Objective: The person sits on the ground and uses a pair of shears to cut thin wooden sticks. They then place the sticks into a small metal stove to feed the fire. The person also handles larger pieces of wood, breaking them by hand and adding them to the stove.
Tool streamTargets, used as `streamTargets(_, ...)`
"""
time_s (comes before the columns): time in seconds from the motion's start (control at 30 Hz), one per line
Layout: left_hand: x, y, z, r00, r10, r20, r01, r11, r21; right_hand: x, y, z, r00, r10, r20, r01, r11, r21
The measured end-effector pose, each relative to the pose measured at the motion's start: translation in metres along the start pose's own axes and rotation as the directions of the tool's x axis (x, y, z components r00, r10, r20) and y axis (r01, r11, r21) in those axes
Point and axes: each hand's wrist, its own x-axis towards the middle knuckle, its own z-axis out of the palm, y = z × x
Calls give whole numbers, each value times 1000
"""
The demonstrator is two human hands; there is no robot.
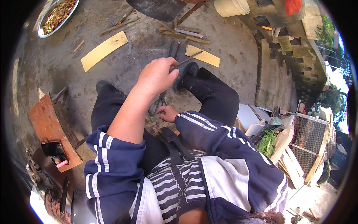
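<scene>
My left hand (158, 76) reaches forward between my knees, its fingers closed round a thin dark stick (192, 58) that points to the right. Below and beyond that hand shows a long dark tool (161, 101) with looped handles, like fire tongs; two narrow dark prongs rise past my knuckles. Nearer to me, my right hand (167, 114) is curled beside the loops, with fingers pinched together. What lies between those fingertips is too small to make out. A yellowish board (203, 56) lies on the ground behind the stick.
Another yellowish board (104, 51) and scattered sticks (182, 36) lie ahead. A basin of brown pieces (59, 16) stands far left, a white bucket (231, 7) far right. On the left, a brown wooden board (52, 123) bears a black phone-like object (52, 149). A wire rack (308, 140) stands right.
</scene>
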Motion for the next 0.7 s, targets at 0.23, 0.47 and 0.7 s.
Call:
streamTargets(0.23, -14, 7, 7, 993, 28, 111, -40, 994, 103, 47, 61, -14, 921, 253, -296, -295, 949, -109)
streamTargets(0.47, -37, -5, -55, 933, -139, -333, 161, 986, 41, 98, 103, 4, 827, 439, -351, -482, 875, -43)
streamTargets(0.7, -23, 3, -58, 970, -105, -218, 116, 993, 37, 108, 64, -1, 742, 617, -260, -585, 787, 197)
